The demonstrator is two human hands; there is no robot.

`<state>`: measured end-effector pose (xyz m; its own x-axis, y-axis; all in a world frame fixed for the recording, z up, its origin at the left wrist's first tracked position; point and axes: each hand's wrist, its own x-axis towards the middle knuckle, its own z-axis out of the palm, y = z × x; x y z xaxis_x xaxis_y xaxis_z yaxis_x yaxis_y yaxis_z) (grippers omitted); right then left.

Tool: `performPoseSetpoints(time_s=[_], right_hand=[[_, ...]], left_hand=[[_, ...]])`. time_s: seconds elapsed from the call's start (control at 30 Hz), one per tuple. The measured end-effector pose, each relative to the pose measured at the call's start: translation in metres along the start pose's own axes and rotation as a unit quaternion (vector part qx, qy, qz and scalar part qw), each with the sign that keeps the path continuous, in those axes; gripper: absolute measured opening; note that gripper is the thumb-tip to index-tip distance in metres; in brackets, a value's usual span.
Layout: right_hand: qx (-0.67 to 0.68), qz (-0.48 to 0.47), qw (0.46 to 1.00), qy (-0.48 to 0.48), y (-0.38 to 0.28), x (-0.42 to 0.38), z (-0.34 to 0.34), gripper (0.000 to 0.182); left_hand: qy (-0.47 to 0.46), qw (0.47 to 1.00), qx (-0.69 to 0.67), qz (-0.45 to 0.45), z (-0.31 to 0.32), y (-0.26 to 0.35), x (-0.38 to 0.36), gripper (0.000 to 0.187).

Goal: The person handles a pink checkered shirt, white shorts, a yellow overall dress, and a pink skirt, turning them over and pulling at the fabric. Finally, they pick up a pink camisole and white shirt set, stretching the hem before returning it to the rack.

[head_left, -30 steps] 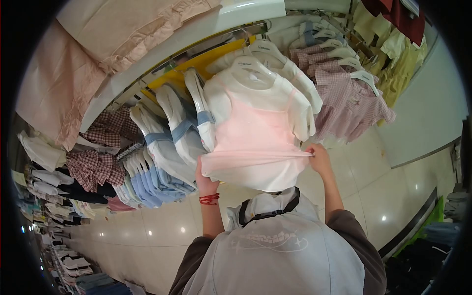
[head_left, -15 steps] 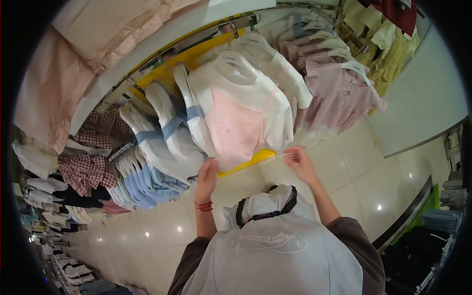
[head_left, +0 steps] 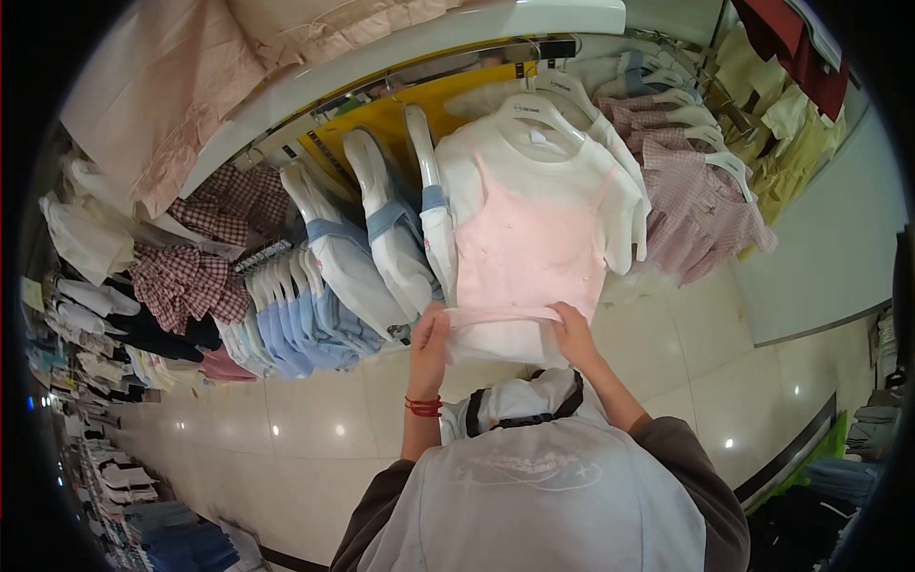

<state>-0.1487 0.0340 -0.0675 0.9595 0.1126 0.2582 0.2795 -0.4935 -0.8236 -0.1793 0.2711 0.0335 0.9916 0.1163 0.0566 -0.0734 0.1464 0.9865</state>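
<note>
A white short-sleeved top with a pink camisole over its front hangs on a white hanger, facing me. My left hand is closed on the left end of the camisole's hem, a red band around its wrist. At the other end of the hem, my right hand pinches the pink fabric. Between the two hands the hem is stretched and folded up, and the white top's lower part shows beneath it.
White tops with blue trim hang to the left, above several blue garments. Pink checked dresses hang at the right beside a white panel. A peach garment is at the upper left. Below lies a tiled floor.
Both hands, apart from each other and blurred before, have closed on the camisole's hem and lifted it. The top now hangs straighter, and the view has shifted.
</note>
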Motion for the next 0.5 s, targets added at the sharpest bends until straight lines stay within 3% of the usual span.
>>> performPoseSetpoints(time_s=[0.07,0.17,0.27,0.37,0.5], right_hand=[[-0.01,0.05,0.999,0.019,0.025,-0.014,-0.007,0.019],[0.053,0.195,0.979,0.006,0.051,-0.031,-0.013,0.019],[0.216,0.254,0.942,0.049,0.061,-0.041,-0.012,0.022],[0.343,0.236,0.903,0.111,0.048,-0.035,-0.016,0.026],[0.247,0.204,0.94,-0.115,0.029,-0.027,-0.066,0.017]], left_hand=[[-0.004,1.0,-0.007,0.03,-0.006,0.002,0.003,0.023],[0.008,0.999,-0.033,-0.014,-0.014,-0.008,0.005,0.025],[0.056,0.998,-0.002,-0.006,-0.009,-0.017,0.014,0.026],[0.153,0.985,-0.061,-0.043,-0.013,-0.026,0.023,0.025],[0.152,0.983,-0.099,-0.02,-0.037,-0.031,0.034,0.024]])
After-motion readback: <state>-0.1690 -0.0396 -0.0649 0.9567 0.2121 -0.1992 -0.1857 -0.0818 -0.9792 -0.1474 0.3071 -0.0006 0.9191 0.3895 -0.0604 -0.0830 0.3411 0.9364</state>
